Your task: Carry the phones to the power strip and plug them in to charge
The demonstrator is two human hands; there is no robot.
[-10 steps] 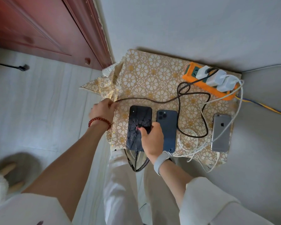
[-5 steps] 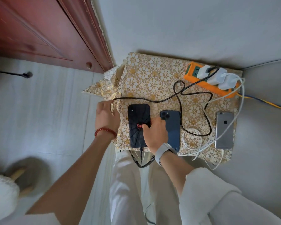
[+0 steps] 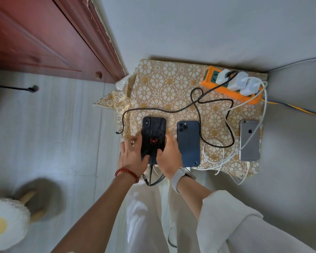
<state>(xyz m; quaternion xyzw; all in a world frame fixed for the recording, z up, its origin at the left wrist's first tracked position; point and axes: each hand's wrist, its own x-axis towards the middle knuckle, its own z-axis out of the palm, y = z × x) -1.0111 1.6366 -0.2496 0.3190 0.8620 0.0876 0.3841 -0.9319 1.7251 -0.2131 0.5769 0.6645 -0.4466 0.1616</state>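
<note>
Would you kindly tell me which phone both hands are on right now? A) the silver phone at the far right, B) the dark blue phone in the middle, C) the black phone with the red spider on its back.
C: the left hand and right hand hold the two long sides of the black spider phone, while the dark blue phone and silver phone lie untouched.
</note>
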